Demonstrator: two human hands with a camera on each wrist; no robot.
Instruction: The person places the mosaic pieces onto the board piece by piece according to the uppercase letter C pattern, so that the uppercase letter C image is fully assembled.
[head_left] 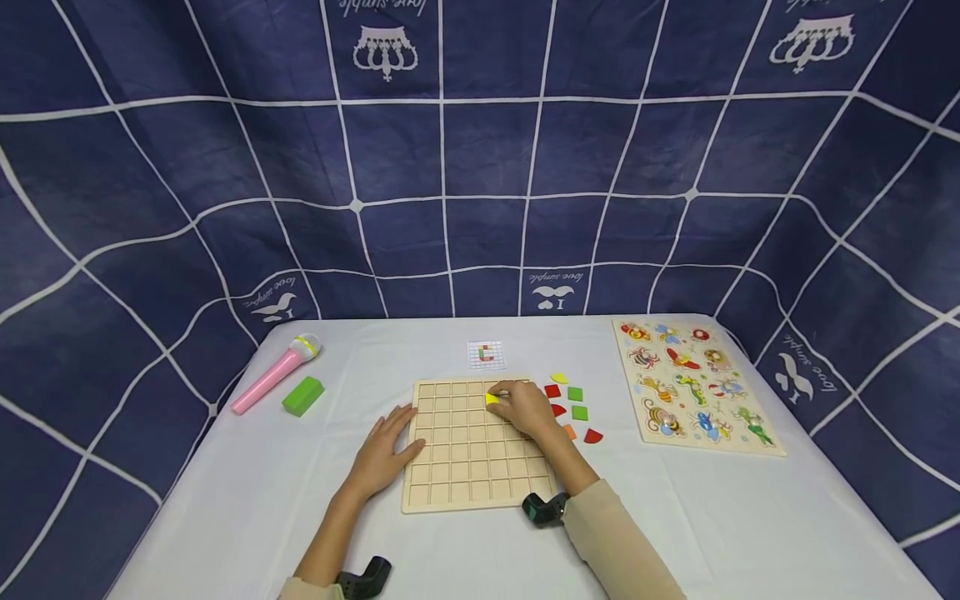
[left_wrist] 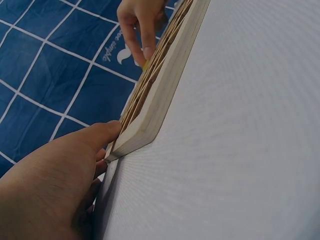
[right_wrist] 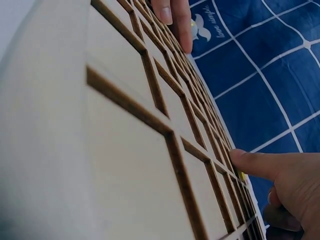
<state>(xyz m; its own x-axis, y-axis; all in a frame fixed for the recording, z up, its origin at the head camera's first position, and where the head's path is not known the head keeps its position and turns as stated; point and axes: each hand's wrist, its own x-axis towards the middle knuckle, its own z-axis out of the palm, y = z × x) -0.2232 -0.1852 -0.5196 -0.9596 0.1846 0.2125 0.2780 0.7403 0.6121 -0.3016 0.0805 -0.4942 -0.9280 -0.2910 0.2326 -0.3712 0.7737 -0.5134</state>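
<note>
A wooden grid board (head_left: 480, 452) with square cells lies on the table. My left hand (head_left: 381, 450) rests along its left edge, thumb on the rim and fingers extended; the left wrist view shows the thumb (left_wrist: 107, 132) at the board's corner. Over the board's upper right part, my right hand (head_left: 522, 408) pinches a small yellow piece (head_left: 492, 399) between thumb and fingers, down at the grid. From the right wrist, only a sliver of the yellow piece (right_wrist: 243, 176) shows beneath the thumb. Beyond the board lies a small pattern card (head_left: 486, 355) with a coloured figure.
Right of the board lie loose pieces: red (head_left: 552, 391), green (head_left: 575, 393), yellow (head_left: 559, 378) and orange (head_left: 570, 432). An insect puzzle board (head_left: 693, 387) is farther right. A pink toy microphone (head_left: 273, 375) and a green block (head_left: 303, 396) are at left.
</note>
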